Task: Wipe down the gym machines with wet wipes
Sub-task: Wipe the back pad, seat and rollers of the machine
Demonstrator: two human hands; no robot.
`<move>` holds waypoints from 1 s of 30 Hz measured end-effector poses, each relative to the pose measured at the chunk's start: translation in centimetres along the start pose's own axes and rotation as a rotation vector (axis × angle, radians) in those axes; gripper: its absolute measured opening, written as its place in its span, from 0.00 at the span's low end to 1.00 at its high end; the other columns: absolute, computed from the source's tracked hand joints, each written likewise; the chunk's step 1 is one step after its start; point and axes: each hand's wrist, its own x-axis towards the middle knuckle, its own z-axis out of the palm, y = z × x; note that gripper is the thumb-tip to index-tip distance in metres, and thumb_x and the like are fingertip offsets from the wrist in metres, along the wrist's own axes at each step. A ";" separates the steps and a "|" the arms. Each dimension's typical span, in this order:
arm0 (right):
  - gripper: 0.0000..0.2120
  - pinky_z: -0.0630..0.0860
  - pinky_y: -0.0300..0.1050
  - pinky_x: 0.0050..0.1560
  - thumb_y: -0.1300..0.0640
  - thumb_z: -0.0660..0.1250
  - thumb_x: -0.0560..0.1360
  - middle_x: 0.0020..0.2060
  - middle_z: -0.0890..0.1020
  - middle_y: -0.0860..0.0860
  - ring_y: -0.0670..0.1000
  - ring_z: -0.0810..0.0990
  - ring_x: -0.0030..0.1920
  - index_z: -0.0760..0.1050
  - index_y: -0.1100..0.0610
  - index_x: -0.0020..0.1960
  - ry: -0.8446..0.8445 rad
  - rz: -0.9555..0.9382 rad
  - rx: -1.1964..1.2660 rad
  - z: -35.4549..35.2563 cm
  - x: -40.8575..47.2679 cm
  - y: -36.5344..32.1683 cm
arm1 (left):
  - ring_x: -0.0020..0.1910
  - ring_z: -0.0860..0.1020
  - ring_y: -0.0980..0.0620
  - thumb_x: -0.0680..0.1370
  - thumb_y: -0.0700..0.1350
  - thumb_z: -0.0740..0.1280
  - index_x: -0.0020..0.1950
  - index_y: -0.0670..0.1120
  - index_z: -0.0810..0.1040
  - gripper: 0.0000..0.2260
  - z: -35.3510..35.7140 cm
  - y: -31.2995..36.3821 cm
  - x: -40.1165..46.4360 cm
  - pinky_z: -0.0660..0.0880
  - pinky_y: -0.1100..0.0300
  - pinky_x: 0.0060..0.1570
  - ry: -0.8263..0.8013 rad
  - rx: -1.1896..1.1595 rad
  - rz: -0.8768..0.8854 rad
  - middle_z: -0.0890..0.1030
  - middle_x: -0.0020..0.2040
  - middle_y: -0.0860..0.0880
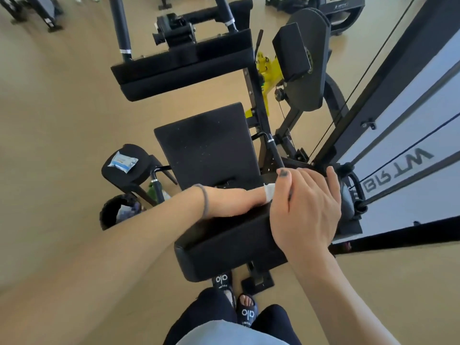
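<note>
Two feet in dark slippers [235,300] stand at 6 o'clock, toes almost touching the small black foot plate [257,280] of the gym machine. Just above them is a long black pad [224,247], the part of the machine closest to the person. Its near edge hangs over the tan floor [62,170].

Both arms reach over this pad. The right hand [308,210] lies on the pad's right end at 3 o'clock, fingers spread and bent over the far edge. I cannot tell if it grips anything. The left hand [236,200] rests along the pad's far edge, and most of its fingers hide behind the right hand. A bit of white wet wipe [270,191] sticks out at its fingertips, so it seems to hold the wipe against the machine.

Past the hands is the flat black seat [206,148], near the middle. At 12 o'clock is another long black pad [184,70], with yellow parts [267,70] beside it.

At 9 o'clock a black stool [132,168] stands just beside the seat, with a pack of wipes [123,161] on top. A round black bin [117,212] sits on the floor below the stool.

At 3 o'clock a white panel [410,150] and thin cables close off the right side. The left side is wide open floor.
</note>
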 end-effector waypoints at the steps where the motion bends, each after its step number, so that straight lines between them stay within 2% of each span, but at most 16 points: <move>1: 0.22 0.62 0.56 0.75 0.52 0.50 0.82 0.47 0.85 0.50 0.54 0.80 0.57 0.84 0.55 0.48 0.001 -0.012 -0.001 0.0 0.1 0.1 | 0.57 0.78 0.53 0.78 0.72 0.50 0.67 0.61 0.73 0.26 -0.4 0.6 0.3 0.65 0.58 0.64 -0.025 -0.008 -0.007 0.80 0.61 0.56; 4: 0.22 0.58 0.56 0.78 0.51 0.51 0.83 0.49 0.85 0.48 0.49 0.77 0.59 0.84 0.52 0.49 0.024 0.032 -0.004 0.0 0.1 -0.1 | 0.73 0.66 0.49 0.85 0.61 0.46 0.80 0.55 0.58 0.25 -1.6 0.3 2.7 0.59 0.60 0.68 0.032 -0.050 -0.009 0.67 0.67 0.56; 6: 0.22 0.59 0.58 0.78 0.52 0.51 0.83 0.49 0.85 0.49 0.49 0.77 0.59 0.84 0.53 0.49 0.028 0.039 0.009 0.1 -0.1 -0.3 | 0.78 0.58 0.51 0.86 0.59 0.45 0.81 0.56 0.51 0.24 -2.2 -3.7 4.1 0.51 0.57 0.75 0.053 -0.049 -0.041 0.60 0.74 0.56; 7: 0.22 0.59 0.59 0.77 0.52 0.51 0.83 0.48 0.85 0.48 0.49 0.78 0.59 0.84 0.53 0.49 0.026 0.041 0.000 0.1 -0.1 -0.2 | 0.77 0.59 0.52 0.83 0.65 0.47 0.80 0.62 0.51 0.25 -2.4 -6.1 5.5 0.49 0.54 0.76 0.063 -0.056 -0.056 0.59 0.77 0.56; 9: 0.22 0.60 0.59 0.77 0.52 0.51 0.84 0.48 0.86 0.48 0.49 0.79 0.58 0.84 0.52 0.49 0.018 0.038 -0.021 0.2 0.1 -0.3 | 0.75 0.63 0.56 0.69 0.81 0.48 0.70 0.79 0.55 0.30 -1.8 -14.3 16.5 0.50 0.56 0.76 0.131 -0.152 0.033 0.60 0.77 0.67; 10: 0.23 0.59 0.59 0.77 0.52 0.50 0.84 0.48 0.86 0.47 0.49 0.79 0.58 0.84 0.52 0.49 0.018 0.037 -0.027 0.2 0.1 -0.4 | 0.77 0.62 0.54 0.62 0.85 0.47 0.67 0.83 0.56 0.32 -2.7 -16.2 19.6 0.50 0.57 0.75 0.101 -0.210 0.101 0.62 0.74 0.72; 11: 0.23 0.59 0.58 0.77 0.52 0.50 0.84 0.48 0.86 0.47 0.49 0.79 0.58 0.84 0.51 0.49 0.023 0.037 -0.033 0.2 0.1 -0.6 | 0.78 0.62 0.50 0.63 0.85 0.45 0.69 0.80 0.58 0.35 -3.4 -15.5 19.4 0.50 0.56 0.75 0.110 -0.163 0.123 0.63 0.73 0.71; 12: 0.24 0.59 0.58 0.78 0.51 0.50 0.84 0.49 0.86 0.47 0.48 0.79 0.59 0.84 0.51 0.49 0.029 0.036 -0.036 0.2 0.1 -0.7 | 0.78 0.61 0.49 0.71 0.79 0.43 0.76 0.70 0.58 0.35 -3.6 -12.8 16.5 0.50 0.54 0.75 0.098 -0.043 0.130 0.64 0.75 0.66; 14: 0.25 0.59 0.57 0.78 0.51 0.48 0.85 0.50 0.86 0.47 0.48 0.80 0.59 0.85 0.51 0.50 0.028 0.044 -0.037 0.2 0.0 -0.8 | 0.77 0.58 0.52 0.86 0.57 0.45 0.81 0.52 0.54 0.23 -2.9 -6.2 8.4 0.50 0.57 0.74 0.012 0.042 0.170 0.62 0.76 0.54; 16: 0.25 0.59 0.56 0.77 0.51 0.48 0.85 0.51 0.86 0.48 0.48 0.79 0.60 0.85 0.52 0.52 0.019 0.055 -0.030 0.1 0.1 -0.8 | 0.80 0.52 0.48 0.88 0.44 0.47 0.82 0.41 0.48 0.22 -1.8 0.6 3.4 0.47 0.58 0.74 -0.088 0.075 0.238 0.53 0.81 0.45; 18: 0.24 0.59 0.55 0.77 0.52 0.48 0.84 0.54 0.85 0.48 0.47 0.77 0.62 0.84 0.53 0.55 -0.013 0.055 -0.054 -0.1 0.4 -0.8 | 0.80 0.48 0.52 0.88 0.46 0.46 0.82 0.46 0.44 0.23 -1.4 1.1 5.1 0.43 0.53 0.77 -0.116 0.001 0.289 0.49 0.82 0.49; 20: 0.24 0.58 0.53 0.78 0.52 0.48 0.84 0.57 0.84 0.48 0.47 0.75 0.64 0.82 0.52 0.60 -0.082 0.060 -0.098 -0.5 0.4 -0.9 | 0.79 0.51 0.54 0.88 0.51 0.44 0.83 0.53 0.46 0.22 -1.3 -2.2 6.9 0.45 0.56 0.76 -0.073 -0.026 0.311 0.53 0.81 0.53; 23: 0.26 0.55 0.53 0.79 0.45 0.44 0.84 0.67 0.79 0.47 0.47 0.69 0.72 0.75 0.48 0.71 -0.291 0.078 -0.214 -1.4 1.1 -1.8 | 0.75 0.56 0.60 0.87 0.53 0.45 0.81 0.61 0.52 0.21 -2.9 -7.8 6.2 0.43 0.57 0.77 -0.011 -0.050 0.324 0.56 0.79 0.63; 26: 0.30 0.40 0.41 0.78 0.38 0.34 0.82 0.77 0.64 0.38 0.43 0.54 0.79 0.58 0.40 0.79 -0.719 -0.009 -0.292 -2.7 3.6 -2.9 | 0.77 0.58 0.57 0.87 0.54 0.46 0.82 0.55 0.54 0.22 -3.7 -12.6 6.4 0.48 0.58 0.77 0.047 -0.070 0.158 0.57 0.79 0.59; 28: 0.29 0.35 0.35 0.73 0.37 0.35 0.81 0.78 0.55 0.33 0.37 0.46 0.79 0.51 0.36 0.80 -1.005 -0.095 -0.209 -2.5 5.9 -3.8 | 0.78 0.59 0.51 0.85 0.56 0.47 0.82 0.51 0.55 0.25 -3.5 -13.4 6.1 0.51 0.53 0.78 0.058 -0.042 0.148 0.59 0.80 0.55; 30: 0.26 0.37 0.33 0.71 0.38 0.41 0.83 0.78 0.52 0.31 0.34 0.44 0.77 0.50 0.35 0.80 -1.236 -0.166 -0.095 -1.0 8.1 -4.4 | 0.77 0.59 0.53 0.86 0.55 0.49 0.81 0.56 0.55 0.23 -3.2 -12.1 5.9 0.50 0.50 0.78 0.007 -0.047 0.169 0.61 0.77 0.58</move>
